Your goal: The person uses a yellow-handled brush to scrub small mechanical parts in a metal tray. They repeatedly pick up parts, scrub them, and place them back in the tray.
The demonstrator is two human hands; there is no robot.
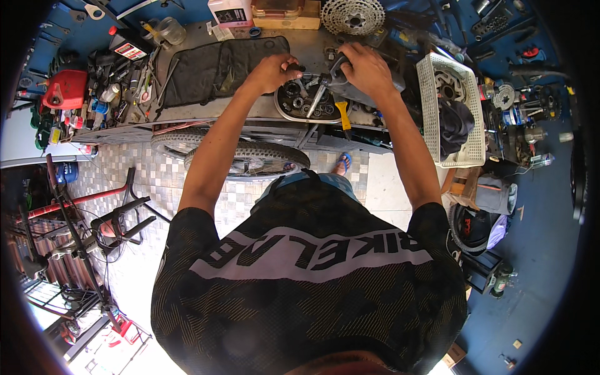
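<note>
My left hand [271,75] is above the left rim of an oval metal tray [280,110], fingers curled together around a small dark piece [296,67] whose kind is unclear. Sockets and other small round metal parts [299,102] lie in the tray. A silver ratchet-like tool [319,97] rests across it, its dark head at the far end. My right hand [367,70] is closed over the upper left end of a dark grey case-like object [359,89] right of the tray. By the tray's right side lies a yellow-handled brush [342,112].
A black tool roll [212,72] is spread on the bench at left. A white perforated basket [427,103] holding a disc-shaped part and dark cloth stands at right. A large cassette [353,17] sits at the back. Bicycle wheels [250,156] stand below the bench edge.
</note>
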